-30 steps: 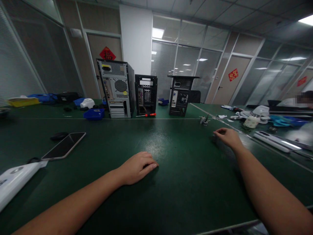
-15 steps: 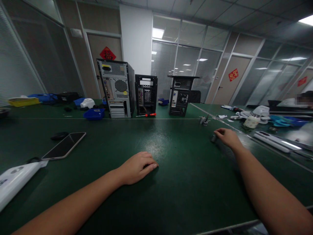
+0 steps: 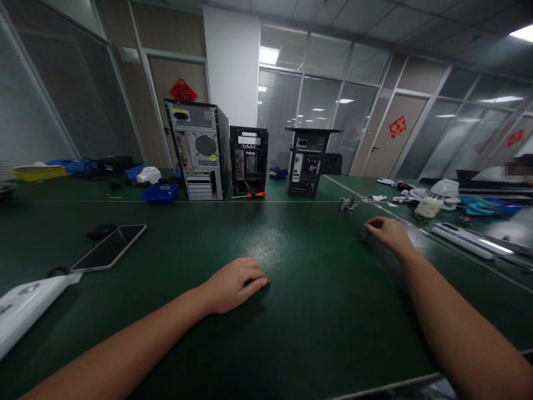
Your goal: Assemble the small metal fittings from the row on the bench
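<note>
My left hand [image 3: 233, 284] rests palm down on the green table [image 3: 291, 311] near the middle, fingers loosely curled and holding nothing. Out to the right my right hand [image 3: 387, 232] is stretched forward with its fingers pinched on a small dark object [image 3: 364, 235] that sits on the table. I cannot make out what that object is. Three computer cases stand at the far side: a silver one [image 3: 200, 150], a small black one [image 3: 249, 160] and another black one [image 3: 308, 162].
A smartphone [image 3: 109, 248] and a dark mouse [image 3: 101, 231] lie at the left, with a white device [image 3: 25, 305] at the near left edge. A red-handled screwdriver [image 3: 252, 195] and a blue bin [image 3: 160, 194] lie near the cases. Clutter and a person sit at the right table.
The small dark object has come into sight at my right fingertips, which have shifted slightly. My left hand has stayed put.
</note>
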`<state>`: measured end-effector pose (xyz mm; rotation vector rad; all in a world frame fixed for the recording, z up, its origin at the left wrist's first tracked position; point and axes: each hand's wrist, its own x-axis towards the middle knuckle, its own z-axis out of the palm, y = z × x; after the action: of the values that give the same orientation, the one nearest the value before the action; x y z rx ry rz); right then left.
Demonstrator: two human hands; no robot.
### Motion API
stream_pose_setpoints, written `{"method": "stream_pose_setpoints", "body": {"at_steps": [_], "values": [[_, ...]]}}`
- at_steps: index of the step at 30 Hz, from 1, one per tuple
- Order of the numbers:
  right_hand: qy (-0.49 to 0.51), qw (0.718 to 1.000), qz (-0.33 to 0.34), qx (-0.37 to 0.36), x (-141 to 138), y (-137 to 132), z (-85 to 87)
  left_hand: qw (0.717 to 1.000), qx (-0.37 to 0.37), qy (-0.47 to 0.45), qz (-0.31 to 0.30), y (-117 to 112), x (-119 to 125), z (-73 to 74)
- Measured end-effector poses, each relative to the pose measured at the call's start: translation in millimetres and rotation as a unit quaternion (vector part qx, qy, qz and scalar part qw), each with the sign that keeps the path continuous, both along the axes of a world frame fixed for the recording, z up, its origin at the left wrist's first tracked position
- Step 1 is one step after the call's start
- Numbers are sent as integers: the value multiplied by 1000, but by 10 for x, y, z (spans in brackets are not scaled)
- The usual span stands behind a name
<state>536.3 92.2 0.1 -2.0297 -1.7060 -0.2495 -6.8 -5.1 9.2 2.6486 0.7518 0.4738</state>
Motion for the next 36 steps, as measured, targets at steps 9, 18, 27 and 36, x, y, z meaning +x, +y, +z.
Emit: {"method": "stream_pose_setpoints", "body": {"at_steps": [9, 18, 27, 36], "values": [[10, 1000, -13, -7, 43, 38, -27, 1000, 4, -8, -4, 4, -4, -5], [305, 952, 16, -26, -67, -5, -48, 1000, 11, -9, -6, 6, -1, -15], [411, 911, 16, -21, -123, -23, -76, 1000, 10, -7, -4, -2, 0, -2], [264, 956, 101, -75, -222, -27, -82, 1000, 7, -2, 0, -6, 6, 6]]}}
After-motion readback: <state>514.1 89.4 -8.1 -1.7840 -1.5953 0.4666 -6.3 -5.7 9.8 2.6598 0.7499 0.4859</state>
